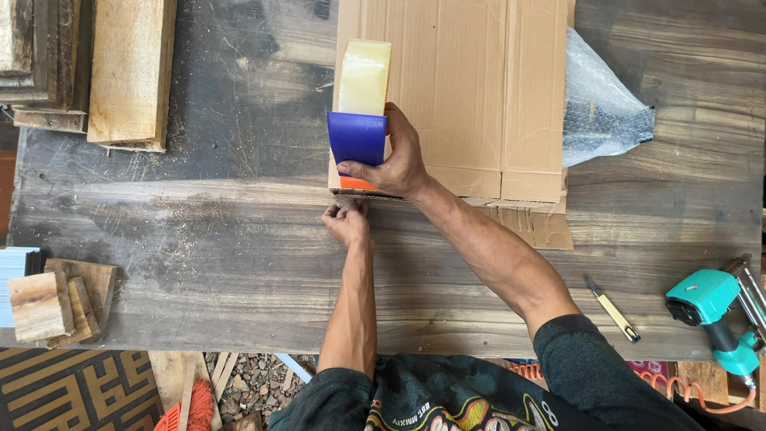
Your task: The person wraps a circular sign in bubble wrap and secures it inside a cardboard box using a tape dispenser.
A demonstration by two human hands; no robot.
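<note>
Both hands are working at the near edge of the flat brown cardboard box [471, 88] lying on the dark wooden desk [199, 255]: my right hand [395, 160] is gripping the blue-and-orange tape dispenser [357, 140], while my left hand [348, 223] is pinching the tape end against the box edge. I'm judging that firm pressure and a straight pull along the seam matter most.

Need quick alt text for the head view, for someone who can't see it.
The right hand grips a blue tape dispenser at the edge of a cardboard box, while the left hand pinches that edge, on a wooden workbench.
</note>
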